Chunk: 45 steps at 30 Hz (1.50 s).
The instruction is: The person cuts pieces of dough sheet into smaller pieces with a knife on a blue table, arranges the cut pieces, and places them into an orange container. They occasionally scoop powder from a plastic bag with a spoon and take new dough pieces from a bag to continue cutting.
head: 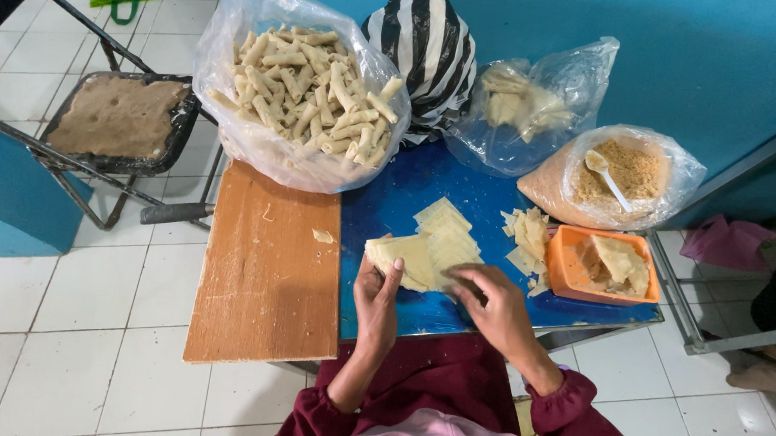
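Left hand: the left hand (378, 294) stands on edge against the near side of the pale wrapper sheet (403, 259), fingers together and pressed to it, no closed grip.
Right hand: the right hand (493, 304) lies flat with fingertips on the sheet's right corner, fingers slightly spread, pinching nothing that I can make out.
Sheet: it lies on the blue surface (389, 204), just in front of both hands, touching a loose stack of wrappers (447, 233) behind it.
Left of the hands: a wooden board (266, 273) covers that side of the surface, a small scrap on it, nothing else.
Behind: a big clear bag of finished rolls (306, 89) sits at the board's far end, beside a black and white striped bag (426, 48) and a smaller clear bag (529, 104).
Right: a heap of cut wrapper pieces (526, 239) lies just beside an orange tub (604, 265); a bag of crumbs (616, 177) with a white spoon (605, 176) stands behind the tub.
In the way: nothing lies between the hands and the sheet.
Floor side: a tray of brown filling (116, 119) rests on a folding chair, well apart to the left.
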### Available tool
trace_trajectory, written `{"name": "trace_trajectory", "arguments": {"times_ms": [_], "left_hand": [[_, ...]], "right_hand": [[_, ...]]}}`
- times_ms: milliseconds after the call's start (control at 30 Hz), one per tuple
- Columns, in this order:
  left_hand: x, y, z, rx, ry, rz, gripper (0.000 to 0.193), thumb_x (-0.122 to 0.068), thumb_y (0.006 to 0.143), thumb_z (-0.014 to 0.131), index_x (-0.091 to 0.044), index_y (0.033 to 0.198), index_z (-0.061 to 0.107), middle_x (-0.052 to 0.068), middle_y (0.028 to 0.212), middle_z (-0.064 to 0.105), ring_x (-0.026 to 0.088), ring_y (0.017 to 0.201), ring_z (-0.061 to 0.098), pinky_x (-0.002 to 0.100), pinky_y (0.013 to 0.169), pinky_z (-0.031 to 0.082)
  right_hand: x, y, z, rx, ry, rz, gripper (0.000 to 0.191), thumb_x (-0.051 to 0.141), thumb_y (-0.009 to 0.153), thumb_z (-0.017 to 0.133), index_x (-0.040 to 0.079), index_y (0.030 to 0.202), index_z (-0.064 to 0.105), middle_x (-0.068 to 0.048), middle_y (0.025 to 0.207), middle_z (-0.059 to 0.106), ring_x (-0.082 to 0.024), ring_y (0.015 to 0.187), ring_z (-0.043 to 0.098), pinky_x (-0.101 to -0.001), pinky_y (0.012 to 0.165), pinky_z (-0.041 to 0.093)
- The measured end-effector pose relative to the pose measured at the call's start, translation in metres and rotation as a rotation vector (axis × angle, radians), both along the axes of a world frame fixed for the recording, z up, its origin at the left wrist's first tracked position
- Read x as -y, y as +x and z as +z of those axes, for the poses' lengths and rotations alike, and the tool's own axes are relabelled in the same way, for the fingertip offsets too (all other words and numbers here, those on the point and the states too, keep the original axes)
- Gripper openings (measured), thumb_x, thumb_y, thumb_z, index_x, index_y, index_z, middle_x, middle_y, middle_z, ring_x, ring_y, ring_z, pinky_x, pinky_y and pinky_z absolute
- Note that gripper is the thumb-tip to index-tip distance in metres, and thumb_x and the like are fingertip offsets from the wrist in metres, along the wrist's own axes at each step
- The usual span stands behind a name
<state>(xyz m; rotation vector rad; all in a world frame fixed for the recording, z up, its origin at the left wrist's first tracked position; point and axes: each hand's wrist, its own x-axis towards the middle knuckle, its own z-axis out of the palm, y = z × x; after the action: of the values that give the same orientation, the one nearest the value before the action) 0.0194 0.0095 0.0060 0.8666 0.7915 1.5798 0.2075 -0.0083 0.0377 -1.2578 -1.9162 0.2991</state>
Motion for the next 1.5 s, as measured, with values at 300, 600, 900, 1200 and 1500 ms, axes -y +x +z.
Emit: {"name": "trace_trajectory", "arguments": {"times_ms": [300, 600, 900, 1200, 1500], "left_hand": [[-0.004, 0.005, 0.001, -0.257, 0.011, 0.009, 0.040, -0.014, 0.098, 0.070, 0.004, 0.133, 0.060, 0.006, 0.104, 0.070, 0.008, 0.090, 0.061, 0.024, 0.075, 0.051], [0.001, -0.001, 0.009, -0.115, -0.109, -0.088, 0.037, -0.020, 0.101, 0.060, 0.002, 0.130, 0.060, 0.005, 0.097, 0.070, 0.009, 0.082, 0.062, 0.026, 0.067, 0.054], [0.004, -0.005, 0.004, 0.019, -0.008, 0.049, 0.041, -0.023, 0.109, 0.047, 0.005, 0.138, 0.051, 0.014, 0.126, 0.066, 0.017, 0.110, 0.064, 0.034, 0.096, 0.052], [0.000, -0.008, -0.007, 0.269, 0.144, -0.045, 0.056, -0.019, 0.108, 0.042, 0.007, 0.157, 0.031, 0.021, 0.147, 0.053, 0.028, 0.137, 0.054, 0.042, 0.116, 0.044], [0.000, -0.005, -0.006, 0.231, 0.099, -0.147, 0.059, -0.009, 0.105, 0.047, 0.005, 0.159, 0.027, 0.017, 0.148, 0.051, 0.025, 0.135, 0.053, 0.040, 0.115, 0.042]], "right_hand": [[-0.009, -0.040, 0.018, 0.029, 0.197, 0.045, 0.022, 0.018, 0.091, 0.078, 0.005, 0.103, 0.065, -0.006, 0.099, 0.065, -0.021, 0.092, 0.064, -0.0339, 0.077, 0.053], [-0.044, 0.008, -0.011, -0.804, -0.607, 0.084, 0.017, 0.017, 0.098, 0.070, 0.003, 0.108, 0.069, -0.001, 0.091, 0.061, -0.011, 0.080, 0.057, -0.0255, 0.068, 0.050], [-0.036, 0.009, -0.016, 0.038, 0.094, -0.036, 0.008, 0.008, 0.096, 0.074, 0.008, 0.104, 0.073, -0.004, 0.106, 0.073, -0.015, 0.096, 0.069, -0.0277, 0.080, 0.058], [0.007, 0.004, -0.030, 0.239, 0.186, -0.014, 0.023, 0.000, 0.081, 0.075, 0.006, 0.103, 0.074, -0.006, 0.106, 0.071, -0.025, 0.101, 0.066, -0.0385, 0.086, 0.055], [0.005, 0.004, -0.004, 0.025, 0.045, 0.074, 0.030, 0.014, 0.081, 0.082, 0.008, 0.109, 0.075, -0.007, 0.111, 0.071, -0.024, 0.106, 0.068, -0.0352, 0.088, 0.056]]}}
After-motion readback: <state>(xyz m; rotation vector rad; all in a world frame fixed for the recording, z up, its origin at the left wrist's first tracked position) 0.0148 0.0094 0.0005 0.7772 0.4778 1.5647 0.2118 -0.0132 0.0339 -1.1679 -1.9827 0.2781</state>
